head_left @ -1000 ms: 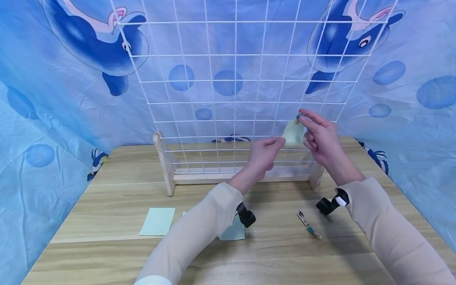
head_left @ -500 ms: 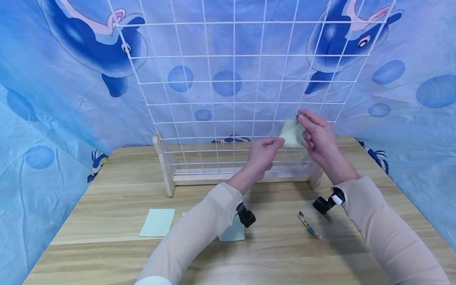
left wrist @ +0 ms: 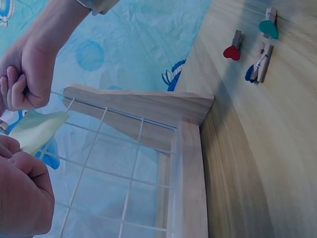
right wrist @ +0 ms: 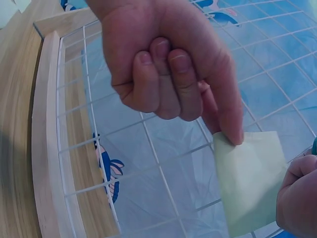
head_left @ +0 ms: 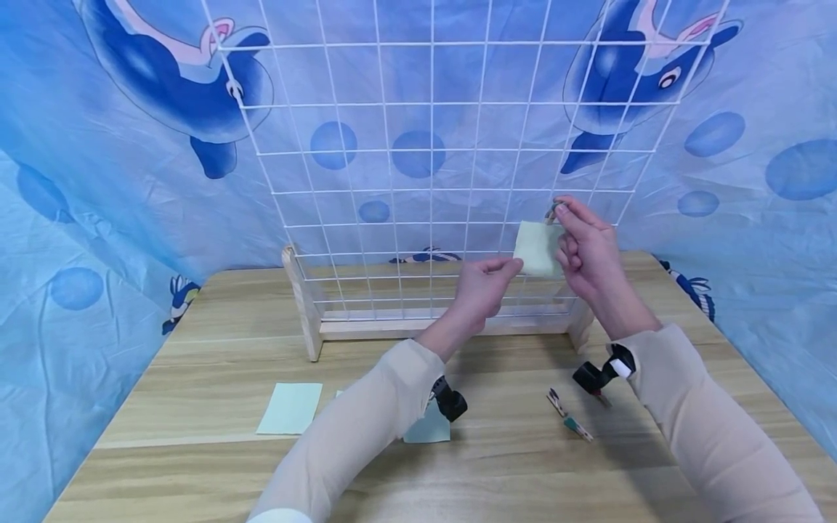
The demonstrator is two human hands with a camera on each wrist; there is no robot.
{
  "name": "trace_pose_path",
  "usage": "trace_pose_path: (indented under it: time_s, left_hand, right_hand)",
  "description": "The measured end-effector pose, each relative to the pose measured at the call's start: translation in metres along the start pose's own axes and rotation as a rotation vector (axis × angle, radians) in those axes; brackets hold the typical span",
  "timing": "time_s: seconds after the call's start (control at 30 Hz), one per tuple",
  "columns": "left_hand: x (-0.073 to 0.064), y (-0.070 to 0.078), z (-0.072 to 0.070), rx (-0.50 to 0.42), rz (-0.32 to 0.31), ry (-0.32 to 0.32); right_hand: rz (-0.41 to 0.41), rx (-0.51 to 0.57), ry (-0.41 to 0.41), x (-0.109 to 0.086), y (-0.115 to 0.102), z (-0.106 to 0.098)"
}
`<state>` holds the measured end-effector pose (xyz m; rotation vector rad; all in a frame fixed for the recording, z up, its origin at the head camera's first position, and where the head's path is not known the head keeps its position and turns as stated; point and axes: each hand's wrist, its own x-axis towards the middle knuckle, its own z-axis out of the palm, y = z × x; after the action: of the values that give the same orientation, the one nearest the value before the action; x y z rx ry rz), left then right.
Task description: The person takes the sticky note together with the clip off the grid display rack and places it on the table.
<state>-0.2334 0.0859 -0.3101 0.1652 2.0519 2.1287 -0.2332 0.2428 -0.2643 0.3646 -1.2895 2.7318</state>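
My left hand (head_left: 482, 290) pinches a pale green square of paper (head_left: 538, 247) by its lower left corner, in front of the wire grid (head_left: 431, 190). My right hand (head_left: 591, 250) is at the paper's right side and pinches a wooden clothespin (head_left: 551, 213) between thumb and index finger, its tip right at the paper's top edge. Only a green bit of that clothespin (right wrist: 315, 146) shows in the right wrist view. The other fingers of the left hand (right wrist: 168, 74) are curled into the palm. In the left wrist view the right hand (left wrist: 27, 74) is beyond the paper (left wrist: 37, 131).
The grid stands in a wooden base (head_left: 445, 328). On the table (head_left: 497, 479) lie green papers (head_left: 290, 408), one partly under the left sleeve (head_left: 366, 421). Clothespins with red (left wrist: 232, 52), green (left wrist: 269, 29) and blue (left wrist: 252, 73) hearts lie at the right. A dolphin-print cloth (head_left: 72, 203) hangs behind.
The paper has turned flatter toward the head camera and shows more of its square shape. The right hand has shifted slightly up with the clothespin; the left hand has hardly moved.
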Motion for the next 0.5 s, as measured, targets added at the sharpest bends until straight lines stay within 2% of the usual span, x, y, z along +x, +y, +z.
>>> trace_pose_path:
  time_s: [0.13, 0.27, 0.5]
  left_hand:
    - [-0.005, -0.006, -0.004, -0.030, 0.009, -0.021]
    - [-0.010, -0.011, -0.009, -0.054, -0.033, -0.042]
    - [-0.020, -0.022, -0.019, -0.031, -0.123, -0.047]
  right_hand:
    - [0.011, 0.033, -0.023, -0.004, -0.002, 0.001]
    - [0.009, 0.042, -0.051, -0.009, -0.002, 0.000]
    - [0.039, 0.046, -0.070, -0.020, -0.003, -0.004]
